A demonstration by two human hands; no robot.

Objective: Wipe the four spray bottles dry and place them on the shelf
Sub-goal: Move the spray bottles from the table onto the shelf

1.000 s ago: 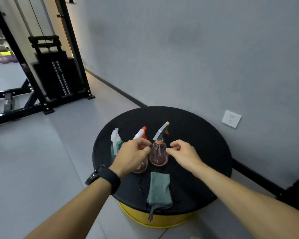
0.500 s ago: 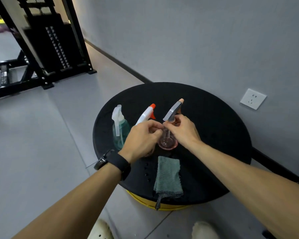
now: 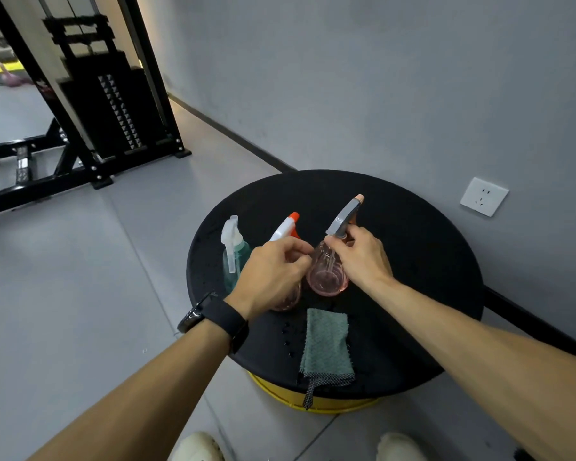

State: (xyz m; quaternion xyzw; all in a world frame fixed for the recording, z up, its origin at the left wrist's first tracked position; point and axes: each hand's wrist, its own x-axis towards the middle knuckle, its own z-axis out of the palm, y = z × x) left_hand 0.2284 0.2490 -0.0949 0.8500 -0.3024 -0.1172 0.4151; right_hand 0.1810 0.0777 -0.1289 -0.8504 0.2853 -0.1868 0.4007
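Note:
Three spray bottles stand on a round black table (image 3: 413, 261). At the left is a teal bottle (image 3: 235, 257) with a white head. My left hand (image 3: 273, 274) curls round the neck of the middle pink bottle (image 3: 285, 227), which has a white head and an orange nozzle; the hand hides most of its body. My right hand (image 3: 363, 257) grips the neck of the pink bottle with the grey head (image 3: 326, 277), which stands upright on the table. A folded green cloth (image 3: 326, 347) lies at the table's near edge, untouched.
Water drops (image 3: 286, 334) dot the table left of the cloth. A grey wall with a white socket (image 3: 483, 196) runs behind the table. A black weight machine (image 3: 107, 104) stands at the far left. My shoes (image 3: 197, 447) are on the grey floor below.
My right hand has come in from the right and closed on the grey-headed bottle's neck. The left hand stays at the orange-nozzled bottle. The camera has tilted down and moved closer.

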